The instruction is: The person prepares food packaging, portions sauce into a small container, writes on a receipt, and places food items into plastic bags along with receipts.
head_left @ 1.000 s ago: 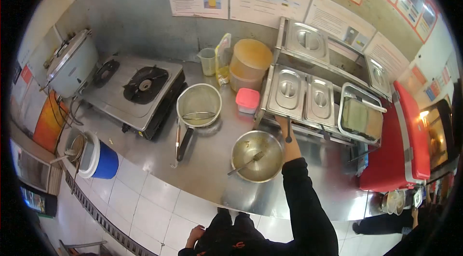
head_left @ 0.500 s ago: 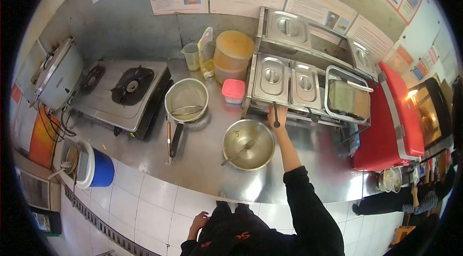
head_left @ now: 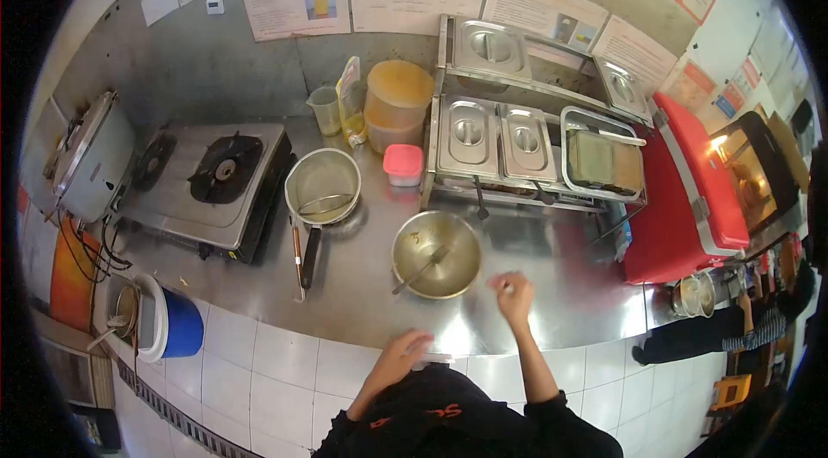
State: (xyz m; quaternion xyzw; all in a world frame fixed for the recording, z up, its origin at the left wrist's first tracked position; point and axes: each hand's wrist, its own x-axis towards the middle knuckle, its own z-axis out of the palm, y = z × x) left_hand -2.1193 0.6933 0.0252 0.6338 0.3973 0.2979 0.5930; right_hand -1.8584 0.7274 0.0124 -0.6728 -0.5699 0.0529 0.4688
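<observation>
My right hand (head_left: 515, 296) is over the steel counter, right of a steel mixing bowl (head_left: 461, 264) and apart from it. Its fingers are curled together; whether they hold anything small cannot be made out. Inside the bowl lies a fork (head_left: 423, 269), its handle on the near left rim, with a small yellowish bit near the far wall. My left hand (head_left: 402, 361) is at the counter's front edge, close to my body, fingers stretched out and holding nothing visible. Beyond the bowl stands a small tub with a pink lid (head_left: 403, 159).
A steel rack with lidded pans (head_left: 468, 134) stands at the back, dark handles jutting forward. A strainer on a pot (head_left: 323, 185) and a gas stove (head_left: 207, 186) are left. A red cooler box (head_left: 694, 199) is right, with another person (head_left: 733, 344) beyond.
My right hand has drawn back from under the rack's front to the counter beside the bowl. My left hand has risen from my side to the counter's edge. The view has shifted slightly.
</observation>
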